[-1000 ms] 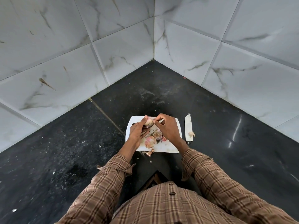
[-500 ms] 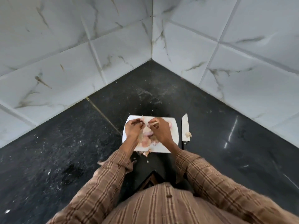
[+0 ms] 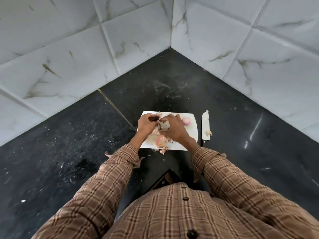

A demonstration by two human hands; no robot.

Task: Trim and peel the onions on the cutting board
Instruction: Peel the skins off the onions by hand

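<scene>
A white cutting board (image 3: 191, 135) lies on the black counter in front of me. A peeled pink onion (image 3: 186, 120) rests at its far right corner, and another pinkish onion (image 3: 161, 140) sits near the front edge. My left hand (image 3: 145, 125) is curled over the board's far left part, its fingers closed on a dark bit of peel. My right hand (image 3: 175, 131) is beside it and grips a pale, dull onion (image 3: 164, 125) between thumb and fingers. Loose peel lies under both hands.
A white-bladed knife (image 3: 205, 125) lies on the counter just right of the board, a scrap of peel on its blade. Peel scraps (image 3: 163, 151) hang off the board's front edge. Marble-tiled walls meet in a corner behind.
Both hands have dropped from holding an onion above the board and shifted toward its far edge. The peeled onion at the far right corner now shows.
</scene>
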